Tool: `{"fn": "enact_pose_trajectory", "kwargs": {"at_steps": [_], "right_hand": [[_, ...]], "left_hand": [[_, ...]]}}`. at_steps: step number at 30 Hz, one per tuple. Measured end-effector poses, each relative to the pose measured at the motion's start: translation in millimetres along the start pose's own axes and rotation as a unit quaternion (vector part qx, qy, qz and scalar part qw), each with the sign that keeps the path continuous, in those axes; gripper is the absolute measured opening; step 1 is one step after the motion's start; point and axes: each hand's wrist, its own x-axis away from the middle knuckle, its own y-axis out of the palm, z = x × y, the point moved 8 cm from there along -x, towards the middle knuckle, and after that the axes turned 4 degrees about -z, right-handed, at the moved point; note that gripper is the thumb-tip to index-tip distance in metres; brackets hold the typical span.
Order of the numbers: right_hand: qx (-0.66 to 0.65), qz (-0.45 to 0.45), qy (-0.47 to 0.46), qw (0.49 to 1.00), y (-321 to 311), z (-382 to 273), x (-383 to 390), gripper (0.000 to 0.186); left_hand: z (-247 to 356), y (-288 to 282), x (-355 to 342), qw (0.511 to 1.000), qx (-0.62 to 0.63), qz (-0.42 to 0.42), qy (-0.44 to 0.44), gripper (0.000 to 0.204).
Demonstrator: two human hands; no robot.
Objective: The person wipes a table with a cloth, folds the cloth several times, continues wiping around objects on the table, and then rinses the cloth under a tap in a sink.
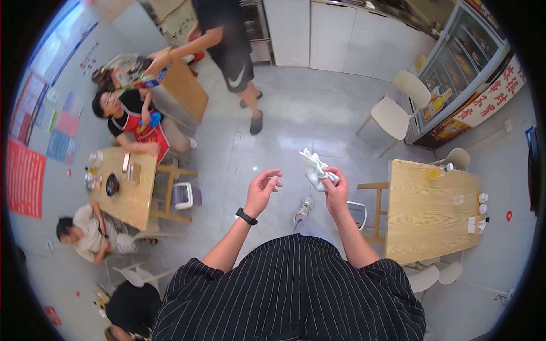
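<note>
A crumpled white cloth (311,169), thin and folded on itself, is pinched in my right hand (336,192), held up in front of me above the floor. Its upper end sticks out loosely past my fingers. My left hand (263,188) hovers to the left at about the same height, apart from the cloth. Its fingers are loosely bent and spread, and I see nothing held in them. A dark watch (246,216) is on my left wrist.
At right stands a wooden table (426,227) bearing a yellow bottle (440,171), with a cream chair (392,116) beyond. People sit around another wooden table (139,196) at left. A person in dark shorts (234,71) stands ahead. Small bins (186,196) flank me.
</note>
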Motion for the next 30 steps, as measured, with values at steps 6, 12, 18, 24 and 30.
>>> {"fn": "enact_pose_trajectory", "kwargs": {"at_steps": [6,12,18,24,30], "right_hand": [[0.019,0.003,-0.028,0.999,-2.2,-53.0,-148.8,0.018],[0.033,0.042,-0.046,0.998,-28.2,-83.7,-277.5,0.019],[0.051,0.056,-0.063,0.995,-33.1,-99.9,-414.6,0.019],[0.023,0.035,-0.047,0.998,-10.8,-115.5,-551.8,0.021],[0.028,-0.006,-0.02,0.999,10.9,-89.5,-692.8,0.022]], "left_hand": [[30.8,24.6,-180.3,0.999,-0.004,-0.052,0.001,0.029],[30.2,46.3,-330.9,0.996,0.015,-0.087,0.005,0.029],[20.0,35.5,-471.8,0.994,0.071,-0.083,0.02,0.03],[44.4,2.2,-591.4,0.995,0.07,-0.063,0.026,0.03],[34.3,-54.5,-688.9,0.998,0.055,0.01,0.009,0.03]]}}
